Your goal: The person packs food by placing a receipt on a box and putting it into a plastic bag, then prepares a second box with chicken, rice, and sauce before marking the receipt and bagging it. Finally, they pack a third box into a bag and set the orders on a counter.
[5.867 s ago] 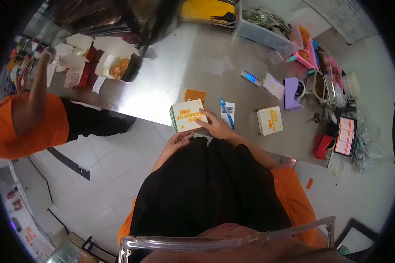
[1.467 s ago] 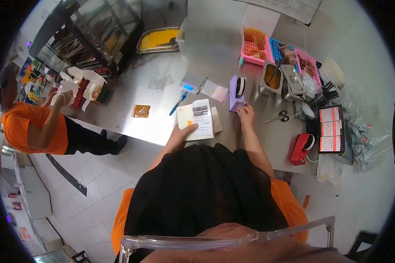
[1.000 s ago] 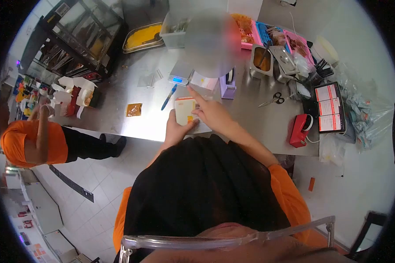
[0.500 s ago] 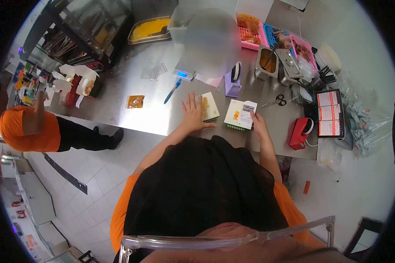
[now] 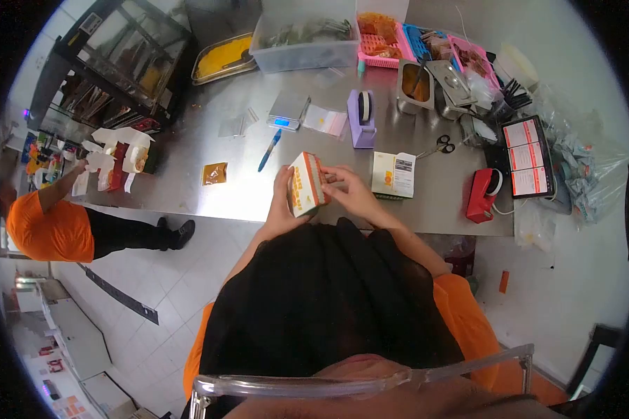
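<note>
A small white box with orange print (image 5: pixel 305 185) is held tilted between both hands, above the table's front edge. My left hand (image 5: pixel 282 202) wraps round its left and lower side. On its right side, the fingers of my right hand (image 5: pixel 351 192) close against the striped edge. Another white box with a printed label (image 5: pixel 393 174) rests on the table just right of my right hand. A blue pen (image 5: pixel 270 150) and a digital scale (image 5: pixel 288 110) lie beyond my left hand. Behind the boxes stands a purple tape dispenser (image 5: pixel 361 120).
On the right are a red tape dispenser (image 5: pixel 481 195), scissors (image 5: pixel 437 147) and a tablet (image 5: pixel 528 159). Food containers, a clear bin (image 5: pixel 305 54) and a yellow tray (image 5: pixel 223 59) line the back. A sauce packet (image 5: pixel 214 174) lies left. A co-worker in orange (image 5: pixel 51 227) stands far left.
The left box is now lifted and tilted in both my hands. My right hand has let go of the labelled box and moved left. The view has shifted slightly.
</note>
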`<state>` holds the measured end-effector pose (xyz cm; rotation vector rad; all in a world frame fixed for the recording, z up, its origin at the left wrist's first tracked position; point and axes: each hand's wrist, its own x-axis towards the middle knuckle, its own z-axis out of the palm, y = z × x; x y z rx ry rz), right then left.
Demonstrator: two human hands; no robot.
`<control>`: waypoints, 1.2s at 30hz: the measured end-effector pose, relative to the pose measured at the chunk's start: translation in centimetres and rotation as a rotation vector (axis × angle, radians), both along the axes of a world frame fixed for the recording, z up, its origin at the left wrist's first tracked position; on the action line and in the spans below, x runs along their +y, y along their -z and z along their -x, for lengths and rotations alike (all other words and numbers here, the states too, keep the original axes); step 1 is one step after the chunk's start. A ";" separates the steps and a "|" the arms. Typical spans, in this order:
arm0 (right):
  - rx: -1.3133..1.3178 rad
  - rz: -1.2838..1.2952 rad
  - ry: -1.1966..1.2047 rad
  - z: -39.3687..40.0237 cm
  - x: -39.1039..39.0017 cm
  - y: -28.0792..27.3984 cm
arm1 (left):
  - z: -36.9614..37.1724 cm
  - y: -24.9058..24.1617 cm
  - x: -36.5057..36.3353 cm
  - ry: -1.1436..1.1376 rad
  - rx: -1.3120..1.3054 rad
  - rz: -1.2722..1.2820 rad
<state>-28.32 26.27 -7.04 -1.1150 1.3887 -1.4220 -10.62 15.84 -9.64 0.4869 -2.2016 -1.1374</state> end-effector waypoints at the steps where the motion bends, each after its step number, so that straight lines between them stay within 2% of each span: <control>1: 0.067 0.024 0.015 -0.4 0.3 -0.7 | -0.1 -0.7 0.2 -0.019 -0.015 0.083; 4: -0.036 -0.032 -0.036 -0.9 1.6 -3.2 | 0.2 -4.0 2.2 -0.051 -0.007 0.263; 6: -0.035 -0.019 -0.040 -1.2 2.4 -2.3 | 0.6 -6.8 3.8 -0.028 0.061 0.296; 7: -0.036 -0.014 -0.042 -1.2 2.8 -1.7 | -0.2 -3.0 2.6 -0.025 -0.007 0.046; 8: -0.040 -0.013 -0.053 -1.3 3.2 -1.1 | -1.6 3.9 0.4 -0.022 -0.075 -0.205; 11: 0.011 -0.022 -0.075 -1.1 4.3 -0.2 | -2.3 5.4 0.7 0.057 -0.069 -0.261; 12: 0.070 -0.036 -0.077 -1.0 4.6 -0.5 | -2.1 3.5 1.7 0.060 -0.032 -0.263; 17: 0.199 -0.098 -0.083 -0.4 5.2 -0.5 | -1.4 0.7 2.6 0.133 -0.027 -0.028; 21: 0.230 -0.053 -0.047 -0.3 5.8 -0.7 | -0.9 0.8 2.6 0.166 -0.030 -0.025; 23: 0.292 -0.004 -0.052 -0.2 6.3 -0.1 | -0.6 1.6 2.7 0.103 0.014 -0.292; 24: 0.351 0.008 -0.072 -0.1 6.6 0.3 | -0.2 1.9 3.0 0.025 0.057 -0.538; 25: 0.410 0.022 -0.091 0.0 6.8 0.7 | -0.2 2.1 2.9 0.030 0.075 -0.528; 26: 0.362 0.051 -0.079 0.3 6.8 1.1 | -0.1 2.2 2.7 0.036 0.092 -0.518; 28: 0.264 0.105 -0.050 0.7 6.9 1.9 | -0.4 1.5 2.0 0.215 0.068 0.008; 31: -0.267 -0.344 0.167 2.4 8.6 6.1 | -1.1 -1.4 3.5 0.071 -0.046 -0.123; 32: -0.238 -0.298 0.240 3.2 9.7 6.6 | -1.7 0.0 2.8 0.053 -0.058 -0.232; 33: -0.210 -0.252 0.311 3.8 11.2 6.9 | -2.1 0.5 1.6 0.097 -0.091 -0.093; 35: 0.234 -0.365 0.347 4.4 14.7 5.7 | -2.0 1.1 -1.2 0.187 -0.167 0.178; 36: 0.261 -0.441 0.360 4.7 16.1 4.5 | -1.6 0.9 -2.2 0.242 -0.290 0.264</control>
